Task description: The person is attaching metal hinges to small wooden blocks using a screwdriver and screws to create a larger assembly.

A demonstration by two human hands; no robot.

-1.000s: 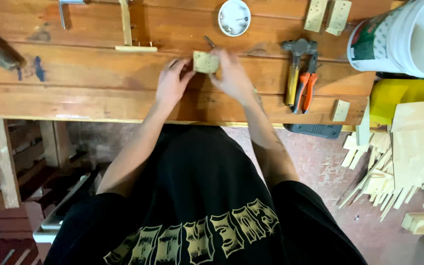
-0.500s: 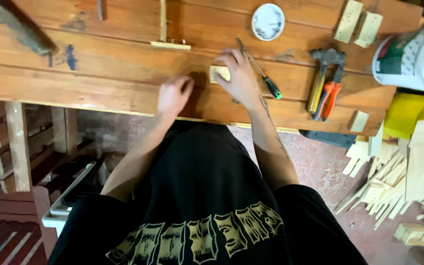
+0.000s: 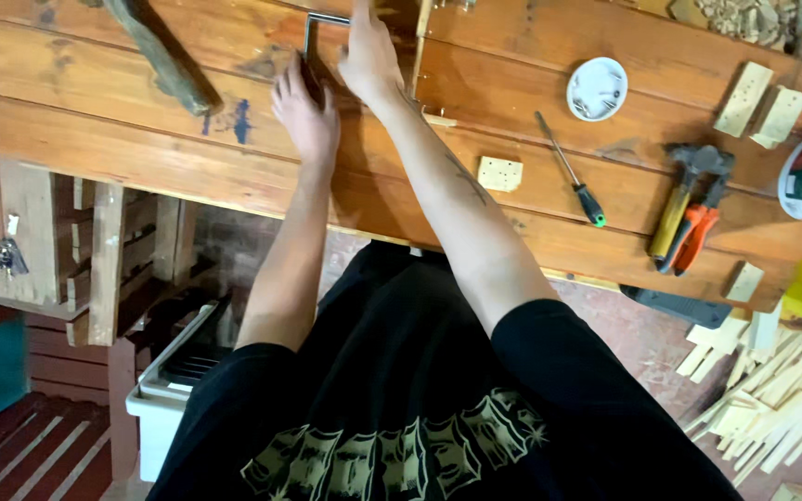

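head cam | steep downward view | close over workbench (image 3: 141, 121) | single view

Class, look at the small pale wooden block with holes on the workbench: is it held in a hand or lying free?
Lying free: the block rests flat on the workbench, beside the right forearm.

Both hands, left hand (image 3: 306, 113) and right hand (image 3: 368, 57), touch a metal square (image 3: 319, 28) (bent steel) on the workbench (image 3: 141, 139)

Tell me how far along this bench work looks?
Set down: a small drilled wood block lies alone on the workbench, beside a screwdriver. In hand: the left hand and right hand are at a metal square. Untouched: two more blocks and the hammer.
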